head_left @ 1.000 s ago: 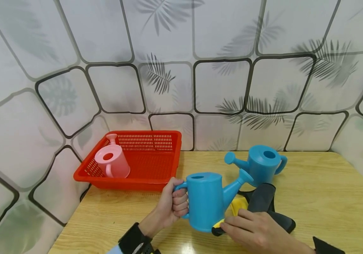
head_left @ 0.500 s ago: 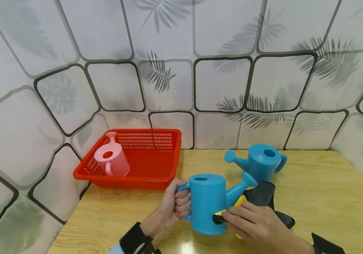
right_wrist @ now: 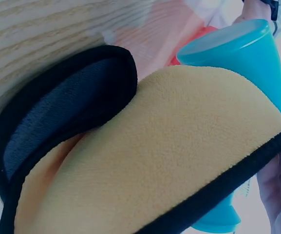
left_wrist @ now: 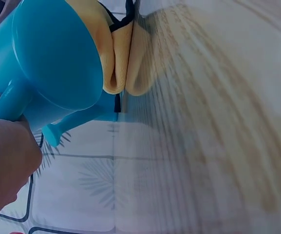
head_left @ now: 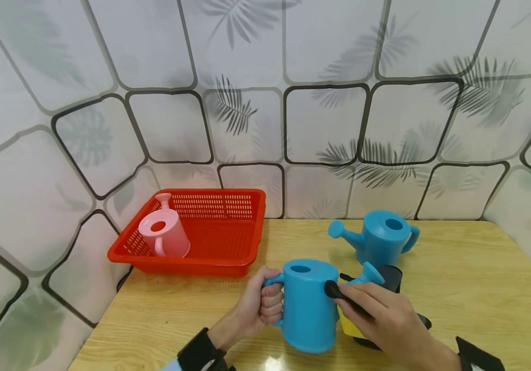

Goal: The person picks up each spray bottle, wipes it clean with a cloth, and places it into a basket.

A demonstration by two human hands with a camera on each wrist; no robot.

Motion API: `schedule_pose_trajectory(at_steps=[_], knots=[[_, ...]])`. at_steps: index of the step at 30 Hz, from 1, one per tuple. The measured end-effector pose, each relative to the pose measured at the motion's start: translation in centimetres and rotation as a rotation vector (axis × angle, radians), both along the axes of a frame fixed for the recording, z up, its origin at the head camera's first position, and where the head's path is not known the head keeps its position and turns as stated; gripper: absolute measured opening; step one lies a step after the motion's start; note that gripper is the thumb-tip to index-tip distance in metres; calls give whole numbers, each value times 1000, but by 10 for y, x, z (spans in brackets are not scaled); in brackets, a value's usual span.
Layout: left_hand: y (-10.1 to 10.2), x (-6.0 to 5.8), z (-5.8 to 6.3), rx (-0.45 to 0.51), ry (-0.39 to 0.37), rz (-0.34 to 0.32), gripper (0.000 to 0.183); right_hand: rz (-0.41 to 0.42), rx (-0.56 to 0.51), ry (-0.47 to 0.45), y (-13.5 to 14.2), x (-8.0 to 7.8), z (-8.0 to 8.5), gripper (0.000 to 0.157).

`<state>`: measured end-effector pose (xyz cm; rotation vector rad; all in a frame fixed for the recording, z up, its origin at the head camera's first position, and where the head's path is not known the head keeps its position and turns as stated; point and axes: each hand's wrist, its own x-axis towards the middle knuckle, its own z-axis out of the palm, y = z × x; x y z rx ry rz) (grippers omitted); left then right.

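Note:
In the head view my left hand grips the handle of a light blue watering can, held upright over the table. My right hand pinches a yellow and black cloth, its black edge against the can's upper right side. The can's spout points back and to the right, partly behind the right hand. From the left wrist, the can's base is visible, with yellow folds of cloth behind it. In the right wrist view the black-bordered cloth hangs loosely in front of the can.
A red plastic basket stands on the left of the wooden table, holding a pink watering can. Behind the cloth, at the back right, is another blue watering can. A patterned wall covering rises behind the table.
The held watering can has shifted slightly right and nearer, its spout swinging toward the back. My right hand has drawn the cloth up from low on the can to near its top.

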<state>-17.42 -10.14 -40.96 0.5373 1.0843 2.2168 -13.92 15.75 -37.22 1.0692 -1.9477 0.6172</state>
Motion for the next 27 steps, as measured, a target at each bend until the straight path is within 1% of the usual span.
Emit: schedule_pose_trajectory(at_steps=[3, 7, 9, 12, 16, 19, 20, 24, 25, 27], knots=[[1, 1, -1, -8, -11, 8, 44, -31, -29, -55, 2, -1, 0, 44], [1, 2, -1, -14, -28, 17, 44, -89, -85, -176, 5, -1, 0, 43], [1, 2, 0, -14, -23, 19, 44, -126, -100, -231, 6, -2, 0, 45], [1, 2, -1, -9, -12, 18, 44, -156, -99, -262, 8, -3, 1, 42], [2, 2, 0, -2, -5, 18, 44, -137, -92, -238, 9, -5, 2, 36], [2, 2, 1, -16, -18, 28, 44, -111, -101, -235, 9, -6, 1, 38], [2, 2, 1, -24, -30, 31, 44, -104, -104, -244, 9, -6, 0, 37], [1, 2, 1, -51, -64, 44, 44, -78, -121, -281, 9, -7, -1, 26], [1, 3, 1, -52, -67, 45, 44, -77, -122, -291, 9, -7, -1, 27], [1, 3, 0, -44, -59, 42, 44, -71, -126, -304, 9, -6, -1, 33]])
